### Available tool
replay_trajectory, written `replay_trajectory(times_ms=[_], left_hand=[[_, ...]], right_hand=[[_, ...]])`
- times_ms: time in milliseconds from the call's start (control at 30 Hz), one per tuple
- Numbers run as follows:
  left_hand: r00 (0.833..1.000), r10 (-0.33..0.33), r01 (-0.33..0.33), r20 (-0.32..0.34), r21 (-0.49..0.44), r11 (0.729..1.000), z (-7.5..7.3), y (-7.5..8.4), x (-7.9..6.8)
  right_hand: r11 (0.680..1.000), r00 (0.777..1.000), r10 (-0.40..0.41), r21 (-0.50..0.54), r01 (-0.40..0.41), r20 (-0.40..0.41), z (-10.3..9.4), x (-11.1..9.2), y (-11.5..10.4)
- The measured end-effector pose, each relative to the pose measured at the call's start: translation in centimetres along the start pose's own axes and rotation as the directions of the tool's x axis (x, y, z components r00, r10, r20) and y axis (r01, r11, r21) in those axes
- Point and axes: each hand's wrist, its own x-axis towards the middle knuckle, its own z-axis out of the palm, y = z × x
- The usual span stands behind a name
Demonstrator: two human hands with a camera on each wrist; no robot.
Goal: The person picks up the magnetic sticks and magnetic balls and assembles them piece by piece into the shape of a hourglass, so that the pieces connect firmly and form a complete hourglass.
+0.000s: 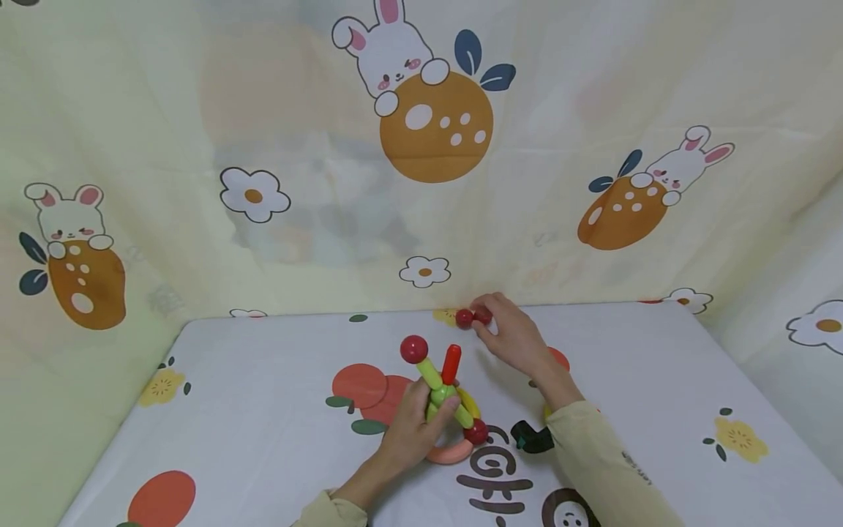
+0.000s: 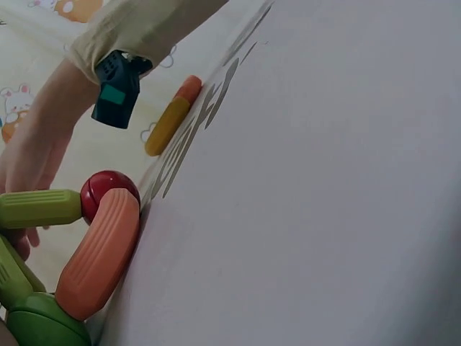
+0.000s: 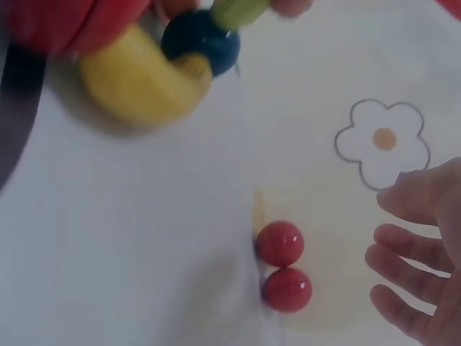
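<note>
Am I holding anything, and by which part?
Your left hand grips the toy construction at its middle, near the green ball. Your right hand, fingers spread near two red balls, holds nothing.

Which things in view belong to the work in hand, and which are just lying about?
Seemingly part of the work:
ball-and-rod toy, held in the left hand
two red balls, near the right hand

Apparently just lying about:
yellow-and-orange stick, touched by neither hand
printed cloth, spread underneath
</note>
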Motion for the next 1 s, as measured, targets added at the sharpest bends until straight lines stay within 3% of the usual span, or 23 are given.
replay_trajectory(times_ms=[100,367,467,600,700,800,1000], left_hand=[[1.000,-0.023,0.023,0.000,-0.008,1.000,0.0,-0.1,-0.1],[1.000,0.016,-0.016,-0.011,0.004,1.000,0.2,0.1,0.0],[1.000,0.025,-0.025,-0.009,-0.012,1.000,-0.1,1.3,0.1],[1.000,-0.017,0.017,0.012,-0.028,0.999,-0.7,3.1,0.0],[0.998,-0.051,0.051,0.024,-0.028,0.998,-0.8,3.4,0.0],[1.000,-0.019,0.020,0.016,-0.034,0.999,-0.7,3.1,0.1],[1.000,0.024,-0.025,-0.017,-0.023,0.999,0.0,0.5,0.2]], right_hand=[[1.000,1.000,0.023,-0.015,-0.023,0.021,0.0,0.1,0.5],[0.997,0.997,0.057,-0.058,-0.054,0.054,0.2,0.8,1.4],[0.994,0.994,0.087,-0.070,-0.082,0.068,0.5,1.2,1.9],[0.990,0.988,0.127,-0.078,-0.120,0.086,1.0,1.5,2.5],[0.987,0.984,0.151,-0.075,-0.144,0.096,1.3,1.8,2.8],[0.984,0.981,0.167,-0.079,-0.160,0.102,1.6,2.2,3.0],[0.983,0.981,0.172,-0.087,-0.164,0.094,2.1,2.6,3.2]])
